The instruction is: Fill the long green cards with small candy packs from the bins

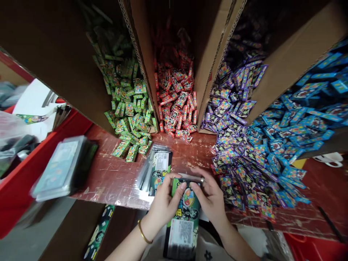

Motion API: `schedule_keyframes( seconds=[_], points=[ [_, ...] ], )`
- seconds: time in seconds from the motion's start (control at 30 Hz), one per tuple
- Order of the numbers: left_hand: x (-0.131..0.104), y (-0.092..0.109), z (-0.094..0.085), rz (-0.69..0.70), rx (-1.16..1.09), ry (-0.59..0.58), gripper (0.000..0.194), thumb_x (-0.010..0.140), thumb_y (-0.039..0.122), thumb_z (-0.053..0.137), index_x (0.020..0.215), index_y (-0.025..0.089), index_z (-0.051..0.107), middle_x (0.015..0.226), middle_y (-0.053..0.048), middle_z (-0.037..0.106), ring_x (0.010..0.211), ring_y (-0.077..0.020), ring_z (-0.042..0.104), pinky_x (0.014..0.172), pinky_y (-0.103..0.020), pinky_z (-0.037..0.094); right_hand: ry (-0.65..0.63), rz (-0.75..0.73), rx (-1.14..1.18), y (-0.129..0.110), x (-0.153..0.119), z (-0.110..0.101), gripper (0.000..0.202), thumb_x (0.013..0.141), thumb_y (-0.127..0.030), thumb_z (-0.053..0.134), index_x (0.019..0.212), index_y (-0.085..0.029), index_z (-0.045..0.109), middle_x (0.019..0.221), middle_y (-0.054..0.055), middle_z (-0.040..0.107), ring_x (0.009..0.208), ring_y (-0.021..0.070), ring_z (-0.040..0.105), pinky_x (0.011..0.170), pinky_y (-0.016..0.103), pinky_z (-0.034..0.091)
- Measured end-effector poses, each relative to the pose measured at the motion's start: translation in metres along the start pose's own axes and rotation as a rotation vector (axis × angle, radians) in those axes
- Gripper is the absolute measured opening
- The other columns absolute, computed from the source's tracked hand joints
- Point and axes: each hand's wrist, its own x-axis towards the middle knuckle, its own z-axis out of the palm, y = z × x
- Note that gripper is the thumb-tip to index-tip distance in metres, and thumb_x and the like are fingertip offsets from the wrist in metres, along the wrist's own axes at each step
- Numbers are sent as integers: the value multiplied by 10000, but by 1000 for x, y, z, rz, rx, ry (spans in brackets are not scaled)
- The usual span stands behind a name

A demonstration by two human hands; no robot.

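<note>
Both of my hands are closed on a black-and-green printed package (pixel 185 232) at the table's front edge, just above my lap. My left hand (pixel 167 199) grips its upper left corner, thumb on the printed face. On the other side, my right hand (pixel 210 199) pinches the upper right corner, with the thumb pressing near the top edge. A clear plastic strip shows along that top edge between the hands. The package has a coloured round picture, cartoon figures and a white label. Just beyond my left hand lies a stack of similar packages (pixel 160 166) with clear plastic edges.
Cardboard boxes stand open ahead, spilling small green packets (pixel 132 123), red packets (pixel 178 105), purple packets (pixel 228 134) and blue packets (pixel 293 127) onto the red table (pixel 114 181). At left, a plastic-wrapped stack (pixel 58 166) sits by a red bin (pixel 16 185). Scissors (pixel 328 159) lie far right.
</note>
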Motion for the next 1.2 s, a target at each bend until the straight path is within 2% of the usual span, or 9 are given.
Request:
schedule_keyframes(
  seconds=[0.1, 0.23, 0.33, 0.43, 0.67, 0.8, 0.87, 1.03, 1.2],
  points=[
    [3, 0, 1, 26, -36, 41, 167, 881, 285, 509, 1032, 213, 505, 897, -32, 604, 840, -177, 590, 723, -273, 462, 104, 62, 77, 6, -9, 6, 289, 855, -227, 576, 1142, -240, 541, 1100, 86, 635, 978, 204, 629, 846, 347, 523],
    [8, -2, 5, 159, -174, 85, 52, 885, 228, 505, 913, 191, 527, 984, -62, 600, 973, -185, 572, 880, -326, 430, 46, -23, -4, 6, -8, 14, 78, 857, -210, 567, 899, -199, 631, 974, 81, 661, 956, 205, 622, 869, 363, 503],
    [7, 0, 3, 136, -283, 144, 142, 843, 202, 580, 943, 208, 480, 945, -47, 632, 927, -176, 599, 828, -313, 458, 106, -55, 67, -1, -5, 16, 69, 836, -174, 590, 887, -217, 607, 937, 55, 675, 896, 188, 645, 829, 350, 519],
    [4, 9, -5, 85, -188, 60, 123, 810, 230, 628, 906, 191, 563, 868, -45, 654, 844, -171, 608, 755, -282, 467, 79, -5, 108, -11, -2, 11, 88, 780, -164, 662, 832, -221, 621, 852, 28, 688, 831, 176, 658, 778, 314, 529],
    [14, 27, -17, -214, -280, -4, 201, 766, 340, 661, 839, 153, 649, 733, -32, 677, 628, -139, 592, 591, -240, 467, -157, 408, 228, -19, 16, -9, 149, 702, -296, 740, 835, -228, 730, 850, 35, 724, 763, 173, 659, 716, 299, 523],
    [15, 20, -11, -158, -178, -11, 219, 815, 358, 600, 745, 156, 648, 707, -22, 660, 631, -129, 570, 598, -226, 443, -170, 540, 304, -14, 21, -19, 173, 689, -339, 746, 794, -201, 732, 789, 47, 727, 742, 190, 663, 698, 320, 528],
    [8, 16, -6, -71, -107, -16, 225, 863, 341, 533, 756, 172, 637, 730, -18, 651, 670, -133, 572, 631, -230, 443, -188, 507, 256, -13, 18, -21, 155, 722, -344, 718, 785, -203, 726, 782, 52, 724, 731, 194, 665, 675, 322, 534],
    [-7, 8, 7, -8, -74, 6, 161, 816, 289, 603, 944, 211, 544, 842, -7, 629, 779, -147, 589, 718, -246, 464, -171, 65, -104, -14, 3, -17, 112, 827, -256, 605, 863, -229, 707, 952, 69, 691, 922, 213, 631, 828, 353, 506],
    [32, -18, -27, -60, -87, 211, 255, 765, 391, 637, 893, 200, 527, 740, 17, 582, 648, -138, 573, 597, -231, 468, 0, 81, -184, 7, 12, -35, 327, 875, -313, 516, 1198, -261, 507, 1122, 85, 611, 904, 191, 626, 791, 357, 524]
  ],
)
